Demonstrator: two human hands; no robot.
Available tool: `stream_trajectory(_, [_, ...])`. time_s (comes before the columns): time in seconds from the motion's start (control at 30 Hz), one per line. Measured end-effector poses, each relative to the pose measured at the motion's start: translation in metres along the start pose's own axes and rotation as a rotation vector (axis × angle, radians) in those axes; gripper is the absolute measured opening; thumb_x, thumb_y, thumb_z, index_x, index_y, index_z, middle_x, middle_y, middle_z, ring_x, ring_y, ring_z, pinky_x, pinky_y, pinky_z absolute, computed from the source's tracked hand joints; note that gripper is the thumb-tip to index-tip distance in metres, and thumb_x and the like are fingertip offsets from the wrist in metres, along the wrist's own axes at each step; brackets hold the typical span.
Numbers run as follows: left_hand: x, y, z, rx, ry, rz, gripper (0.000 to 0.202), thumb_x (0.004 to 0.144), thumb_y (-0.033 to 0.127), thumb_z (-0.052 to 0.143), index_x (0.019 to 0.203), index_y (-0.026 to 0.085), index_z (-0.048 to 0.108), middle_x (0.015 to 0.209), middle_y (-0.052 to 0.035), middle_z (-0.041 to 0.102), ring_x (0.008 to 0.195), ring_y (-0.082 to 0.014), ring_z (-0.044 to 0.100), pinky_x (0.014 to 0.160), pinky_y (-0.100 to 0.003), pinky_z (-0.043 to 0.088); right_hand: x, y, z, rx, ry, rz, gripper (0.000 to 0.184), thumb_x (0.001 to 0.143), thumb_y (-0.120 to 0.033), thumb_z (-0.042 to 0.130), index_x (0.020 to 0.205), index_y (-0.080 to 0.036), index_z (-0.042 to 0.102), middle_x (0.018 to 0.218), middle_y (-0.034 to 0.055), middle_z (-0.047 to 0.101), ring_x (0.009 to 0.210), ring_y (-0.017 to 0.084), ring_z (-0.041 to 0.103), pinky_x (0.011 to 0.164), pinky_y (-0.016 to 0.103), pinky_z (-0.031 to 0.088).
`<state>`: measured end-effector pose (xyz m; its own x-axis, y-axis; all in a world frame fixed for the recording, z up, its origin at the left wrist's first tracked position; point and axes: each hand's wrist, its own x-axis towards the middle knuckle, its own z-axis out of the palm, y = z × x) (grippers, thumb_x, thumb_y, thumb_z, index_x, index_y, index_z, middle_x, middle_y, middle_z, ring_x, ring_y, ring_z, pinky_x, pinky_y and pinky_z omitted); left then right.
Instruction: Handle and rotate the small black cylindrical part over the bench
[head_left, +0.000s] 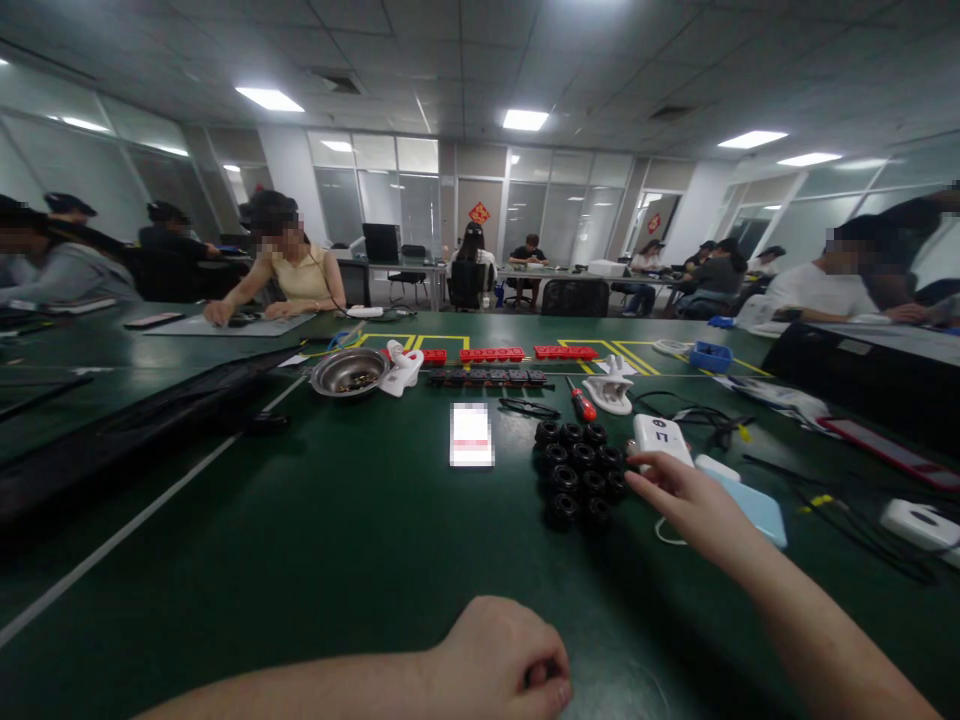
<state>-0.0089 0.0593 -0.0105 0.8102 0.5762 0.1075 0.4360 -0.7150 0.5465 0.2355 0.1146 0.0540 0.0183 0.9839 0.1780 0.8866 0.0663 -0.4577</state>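
A cluster of small black tyre-like wheels (pixel 581 470) stands in rows on the green table. My right hand (pixel 671 485) reaches in at their right side, fingers stretched out, fingertips close to the outermost wheels. Whether they touch is hard to tell. Just behind that hand is a white power-bank-like device (pixel 661 437). Curled into a loose fist, my left hand (pixel 514 655) rests at the near edge of the view, away from the wheels; nothing shows in it. A blurred white card or screen (pixel 472 436) lies left of the wheels.
Behind the wheels lie a red screwdriver (pixel 582 402), a black strip of parts (pixel 487 378) and red trays (pixel 491 355). A metal bowl (pixel 351 372) with small parts stands at left. Cables, a light-blue case (pixel 754 505) and a blue box (pixel 710 356) are right. Several people sit beyond.
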Motion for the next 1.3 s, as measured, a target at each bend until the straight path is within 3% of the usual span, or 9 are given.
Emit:
stream_trajectory(0.13, [0.001, -0.009, 0.001, -0.004, -0.027, 0.075, 0.014, 0.078, 0.027, 0.049, 0.08, 0.021, 0.062, 0.064, 0.0051, 0.063, 0.058, -0.0085, 0.056, 0.056, -0.014, 0.038, 0.052, -0.026, 0.0, -0.151, -0.057, -0.078, 0.03, 0.079, -0.039, 0.041, 0.096, -0.019, 0.055, 0.078, 0.0027, 0.063, 0.069, 0.017, 0.057, 0.058, 0.024, 0.042])
stream_trajectory(0.33, [0.007, -0.019, 0.004, -0.03, -0.096, 0.071, 0.011, 0.077, 0.024, 0.052, 0.079, 0.022, 0.063, 0.067, 0.0052, 0.066, 0.061, -0.0099, 0.059, 0.057, -0.015, 0.039, 0.131, -0.05, 0.039, -0.369, -0.184, -0.181, 0.032, 0.07, -0.034, 0.057, 0.098, -0.018, 0.058, 0.092, 0.0054, 0.063, 0.087, 0.022, 0.056, 0.076, 0.029, 0.038])
stream_trajectory(0.5, [0.014, -0.029, 0.009, -0.041, -0.159, 0.072, 0.013, 0.076, 0.026, 0.054, 0.085, 0.026, 0.062, 0.077, 0.0046, 0.068, 0.068, -0.0116, 0.061, 0.055, -0.016, 0.039, 0.159, -0.049, 0.058, -0.501, -0.318, -0.207, 0.032, 0.055, -0.032, 0.071, 0.083, -0.019, 0.064, 0.083, 0.0057, 0.066, 0.085, 0.026, 0.057, 0.087, 0.043, 0.03])
stream_trajectory(0.7, [0.018, -0.031, 0.01, 0.023, -0.177, 0.04, 0.018, 0.071, 0.024, 0.058, 0.088, 0.028, 0.063, 0.08, 0.0052, 0.068, 0.068, -0.0143, 0.063, 0.047, -0.017, 0.036, 0.171, -0.057, 0.075, -0.564, -0.304, -0.219, 0.032, 0.075, -0.042, 0.053, 0.088, -0.014, 0.061, 0.092, 0.0084, 0.062, 0.092, 0.024, 0.054, 0.09, 0.049, 0.025])
stream_trajectory(0.87, [0.016, -0.031, 0.007, -0.074, -0.208, 0.002, 0.016, 0.074, 0.023, 0.055, 0.088, 0.025, 0.063, 0.08, 0.0034, 0.068, 0.07, -0.0143, 0.062, 0.051, -0.017, 0.039, 0.138, -0.077, 0.076, -0.523, -0.341, -0.353, 0.031, 0.07, -0.044, 0.056, 0.087, -0.02, 0.064, 0.088, 0.0088, 0.065, 0.088, 0.027, 0.055, 0.092, 0.048, 0.021])
stream_trajectory(0.93, [0.01, -0.03, 0.005, -0.186, -0.123, -0.003, 0.018, 0.08, 0.028, 0.046, 0.086, 0.023, 0.063, 0.077, 0.0021, 0.067, 0.067, -0.012, 0.061, 0.053, -0.016, 0.039, 0.107, -0.089, 0.073, -0.491, -0.385, -0.444, 0.033, 0.066, -0.046, 0.059, 0.089, -0.023, 0.063, 0.083, 0.0048, 0.065, 0.085, 0.025, 0.056, 0.093, 0.046, 0.021])
stream_trajectory(1.1, [-0.012, -0.025, -0.009, -0.249, 0.446, 0.146, 0.044, 0.08, 0.048, 0.029, 0.073, 0.015, 0.058, 0.067, -0.0066, 0.06, 0.069, -0.016, 0.055, 0.068, -0.025, 0.042, 0.016, -0.119, 0.058, -0.383, -0.481, -0.659, 0.028, 0.059, -0.031, 0.067, 0.083, -0.018, 0.064, 0.077, 0.0061, 0.064, 0.079, 0.023, 0.056, 0.095, 0.045, 0.019])
stream_trajectory(1.2, [-0.019, -0.03, -0.019, -0.248, 0.74, 0.136, 0.053, 0.073, 0.056, 0.04, 0.103, 0.013, 0.046, 0.099, -0.0143, 0.052, 0.096, -0.0243, 0.048, 0.084, -0.036, 0.037, -0.016, -0.122, 0.049, -0.143, -0.631, -0.637, 0.024, 0.061, -0.035, 0.064, 0.077, -0.018, 0.063, 0.07, 0.0012, 0.062, 0.07, 0.018, 0.056, 0.081, 0.034, 0.037])
stream_trajectory(1.3, [-0.014, -0.036, -0.026, -0.413, 0.608, 0.06, 0.074, 0.066, 0.064, 0.043, 0.12, 0.014, 0.032, 0.114, -0.0145, 0.045, 0.102, -0.0258, 0.045, 0.087, -0.037, 0.036, -0.022, -0.114, 0.048, 0.026, -0.612, -0.474, 0.03, 0.062, -0.041, 0.062, 0.079, -0.017, 0.061, 0.07, 0.0008, 0.061, 0.059, 0.014, 0.053, 0.052, 0.021, 0.037])
